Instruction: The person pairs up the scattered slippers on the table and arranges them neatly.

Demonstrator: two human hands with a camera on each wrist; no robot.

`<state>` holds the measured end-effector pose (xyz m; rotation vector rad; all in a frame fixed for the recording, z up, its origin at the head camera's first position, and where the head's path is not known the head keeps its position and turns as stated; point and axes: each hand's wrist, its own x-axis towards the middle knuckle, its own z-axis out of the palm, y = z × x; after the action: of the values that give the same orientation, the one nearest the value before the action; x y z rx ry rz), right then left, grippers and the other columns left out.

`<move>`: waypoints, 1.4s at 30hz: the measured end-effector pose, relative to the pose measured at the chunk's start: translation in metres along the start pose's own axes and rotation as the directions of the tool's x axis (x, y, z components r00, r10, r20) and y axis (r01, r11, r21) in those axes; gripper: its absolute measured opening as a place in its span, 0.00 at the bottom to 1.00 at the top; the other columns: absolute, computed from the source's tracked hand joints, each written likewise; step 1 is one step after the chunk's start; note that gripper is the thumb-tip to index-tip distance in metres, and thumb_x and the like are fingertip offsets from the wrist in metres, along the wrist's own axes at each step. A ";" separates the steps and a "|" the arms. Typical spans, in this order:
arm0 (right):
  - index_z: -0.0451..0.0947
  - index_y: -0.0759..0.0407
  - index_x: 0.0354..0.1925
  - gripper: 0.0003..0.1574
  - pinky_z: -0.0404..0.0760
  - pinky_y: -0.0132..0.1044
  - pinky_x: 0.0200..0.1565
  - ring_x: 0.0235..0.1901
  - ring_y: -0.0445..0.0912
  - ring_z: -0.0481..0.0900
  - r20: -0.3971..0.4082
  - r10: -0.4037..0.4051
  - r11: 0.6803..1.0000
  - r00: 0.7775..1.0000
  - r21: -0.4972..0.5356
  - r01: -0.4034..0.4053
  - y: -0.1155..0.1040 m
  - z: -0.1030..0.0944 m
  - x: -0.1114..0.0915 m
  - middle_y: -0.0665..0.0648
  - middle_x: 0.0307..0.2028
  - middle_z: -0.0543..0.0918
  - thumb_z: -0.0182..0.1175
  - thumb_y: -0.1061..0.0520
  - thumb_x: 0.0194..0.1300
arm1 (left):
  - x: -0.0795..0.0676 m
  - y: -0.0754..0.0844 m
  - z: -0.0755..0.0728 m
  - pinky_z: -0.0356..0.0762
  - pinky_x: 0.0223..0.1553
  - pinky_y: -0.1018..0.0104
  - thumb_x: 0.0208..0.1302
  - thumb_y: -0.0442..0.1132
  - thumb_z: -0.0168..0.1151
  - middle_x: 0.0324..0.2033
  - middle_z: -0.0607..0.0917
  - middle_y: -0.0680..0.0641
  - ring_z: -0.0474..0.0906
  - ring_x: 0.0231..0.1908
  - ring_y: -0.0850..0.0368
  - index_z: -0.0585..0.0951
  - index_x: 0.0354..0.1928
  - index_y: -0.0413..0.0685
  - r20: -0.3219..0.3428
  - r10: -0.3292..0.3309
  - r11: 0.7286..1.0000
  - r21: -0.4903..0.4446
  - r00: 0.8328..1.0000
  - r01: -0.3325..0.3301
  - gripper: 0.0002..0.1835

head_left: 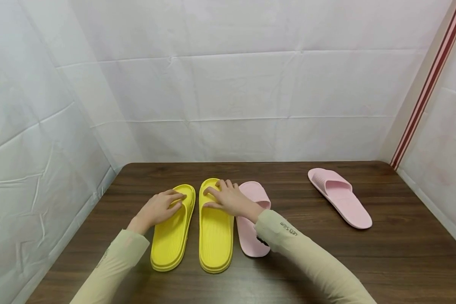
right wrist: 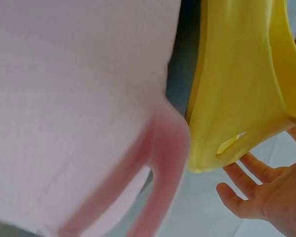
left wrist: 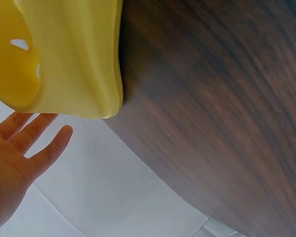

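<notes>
Between the left hand [head_left: 156,209] and right hand [head_left: 229,199], a narrow gap parts two yellow slippers [head_left: 215,242]. A pink slipper [head_left: 251,238] crowds the right hand's right; beyond, broad tabletop [head_left: 292,192] reaches a farther pink slipper [head_left: 347,204].

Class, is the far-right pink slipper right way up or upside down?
Right way up: the pink slipper shows its strap arching above the insole.

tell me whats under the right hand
The front of the right yellow slipper lies below the right hand; its rear shows plainly. The wrist crosses the adjacent pink slipper. The hand hides part of that yellow slipper, and whatever the palm covers can't be seen.
</notes>
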<state>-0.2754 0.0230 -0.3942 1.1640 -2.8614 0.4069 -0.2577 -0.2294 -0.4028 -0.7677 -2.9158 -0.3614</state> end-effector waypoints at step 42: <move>0.57 0.60 0.70 0.42 0.68 0.57 0.60 0.64 0.60 0.65 0.045 0.031 0.950 0.999 -0.312 -0.016 -0.055 0.013 -0.048 0.65 0.68 0.61 0.52 0.39 0.68 | -0.051 0.031 -0.012 0.77 0.32 0.55 0.64 0.37 0.58 0.57 0.75 0.31 0.72 0.17 0.60 0.73 0.61 0.37 -0.056 0.014 1.000 0.011 0.998 -0.014 0.24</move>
<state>-0.2018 0.0146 -0.3995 1.0950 -2.8419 -0.0761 -0.1980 -0.2302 -0.3936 -0.7632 -2.8563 -0.3600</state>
